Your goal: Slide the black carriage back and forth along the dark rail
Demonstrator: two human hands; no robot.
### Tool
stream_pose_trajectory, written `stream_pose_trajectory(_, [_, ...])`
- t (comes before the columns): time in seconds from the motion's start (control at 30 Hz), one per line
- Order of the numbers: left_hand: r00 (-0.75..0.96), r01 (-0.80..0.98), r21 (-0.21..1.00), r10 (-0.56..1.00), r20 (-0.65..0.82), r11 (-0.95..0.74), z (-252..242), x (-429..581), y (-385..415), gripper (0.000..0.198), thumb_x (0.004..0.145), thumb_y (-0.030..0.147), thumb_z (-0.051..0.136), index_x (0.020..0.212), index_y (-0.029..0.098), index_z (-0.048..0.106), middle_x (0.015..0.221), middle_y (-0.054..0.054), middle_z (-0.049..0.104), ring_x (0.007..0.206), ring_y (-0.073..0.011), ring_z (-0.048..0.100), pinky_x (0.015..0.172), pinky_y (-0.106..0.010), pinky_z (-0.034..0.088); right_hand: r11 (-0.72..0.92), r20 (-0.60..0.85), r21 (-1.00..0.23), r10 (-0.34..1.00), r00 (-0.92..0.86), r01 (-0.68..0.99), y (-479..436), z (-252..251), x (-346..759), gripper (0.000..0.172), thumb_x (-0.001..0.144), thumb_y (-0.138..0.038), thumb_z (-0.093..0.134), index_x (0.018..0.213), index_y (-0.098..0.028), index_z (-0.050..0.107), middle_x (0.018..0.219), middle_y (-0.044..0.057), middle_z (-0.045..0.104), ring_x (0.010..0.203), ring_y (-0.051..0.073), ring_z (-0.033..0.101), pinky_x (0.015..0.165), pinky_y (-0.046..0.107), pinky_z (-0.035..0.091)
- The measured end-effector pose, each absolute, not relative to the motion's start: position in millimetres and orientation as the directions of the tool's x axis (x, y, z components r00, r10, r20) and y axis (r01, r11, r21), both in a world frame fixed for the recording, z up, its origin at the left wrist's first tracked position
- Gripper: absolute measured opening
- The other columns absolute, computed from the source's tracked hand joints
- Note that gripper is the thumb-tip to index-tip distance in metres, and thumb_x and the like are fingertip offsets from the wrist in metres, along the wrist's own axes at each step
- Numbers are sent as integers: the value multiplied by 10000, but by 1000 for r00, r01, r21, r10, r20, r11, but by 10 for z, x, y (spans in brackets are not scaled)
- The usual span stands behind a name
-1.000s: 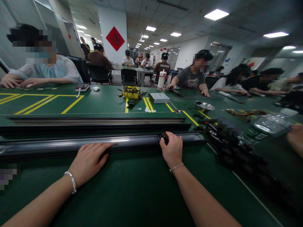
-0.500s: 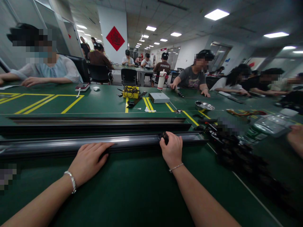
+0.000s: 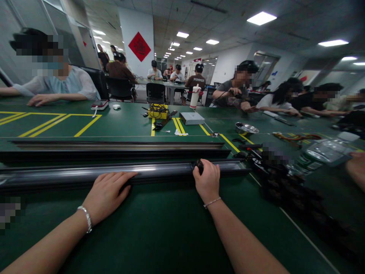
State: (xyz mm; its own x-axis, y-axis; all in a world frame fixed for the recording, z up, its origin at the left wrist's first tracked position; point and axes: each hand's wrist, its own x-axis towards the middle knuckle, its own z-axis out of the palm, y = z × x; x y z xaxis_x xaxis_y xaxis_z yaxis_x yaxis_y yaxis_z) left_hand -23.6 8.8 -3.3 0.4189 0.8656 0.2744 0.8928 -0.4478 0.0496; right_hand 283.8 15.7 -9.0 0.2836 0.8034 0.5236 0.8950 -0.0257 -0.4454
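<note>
A long dark metal rail [image 3: 159, 170] lies across the green table [image 3: 159, 228] in front of me. My left hand [image 3: 107, 194] lies flat on its near edge with the fingers spread. My right hand [image 3: 207, 180] is curled over the rail further right, fingers closed on a small black part [image 3: 198, 166] seated in the rail. A second long dark rail [image 3: 114, 149] lies parallel just behind the first.
A yellow box of cables [image 3: 157, 111], a grey flat box [image 3: 191, 117], a metal dish [image 3: 246, 128] and a white bottle [image 3: 194, 96] stand further back. Dark parts [image 3: 285, 182] pile at my right. Several people sit around the table; another person's hand [image 3: 355, 167] shows at right.
My hands have stayed in place on the rail. The person across the table at right has lifted their hands off the table.
</note>
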Motion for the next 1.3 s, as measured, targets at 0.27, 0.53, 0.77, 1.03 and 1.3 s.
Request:
stream_pose_trajectory(0.27, [414,889,75,864,288,-451,-28,-232,89,399,811,388,399,1187,287,488,1081,-36,618,956,-226,554,841,-399,374,-49,507,-468,803,313,883,138,-62,2839,326,763,-278,430,1019,-123,562,1071,109,595,1022,239,499,1015,474,184])
stream_pose_trajectory(0.53, [415,893,59,867,276,-446,-46,-246,97,405,819,388,399,1207,294,464,1092,-29,613,975,-229,545,847,-406,365,-56,515,-464,795,320,884,146,-67,2839,325,759,-271,436,1019,-121,561,1068,117,595,1004,233,504,1012,472,186])
stream_pose_trajectory(0.77, [418,890,63,864,280,-451,-37,-243,92,400,817,379,403,1201,290,471,1090,-32,614,971,-227,545,843,-411,366,-48,525,-464,790,318,885,152,-74,2847,320,755,-282,431,1004,-130,562,1054,115,598,1002,240,503,1001,476,193])
stream_pose_trajectory(1.03, [419,889,68,865,277,-453,-39,-247,99,402,817,389,398,1197,284,477,1088,-36,613,969,-229,546,841,-404,369,-53,530,-460,785,322,886,160,-85,2849,320,750,-286,430,997,-136,565,1049,112,601,988,246,510,1005,493,170])
stream_pose_trajectory(1.3, [422,890,53,863,278,-452,-17,-229,85,400,821,378,400,1201,276,472,1073,-31,619,958,-226,549,836,-401,368,-66,512,-471,791,333,880,159,-76,2844,317,751,-281,430,1001,-137,559,1053,110,599,986,237,513,1015,506,138])
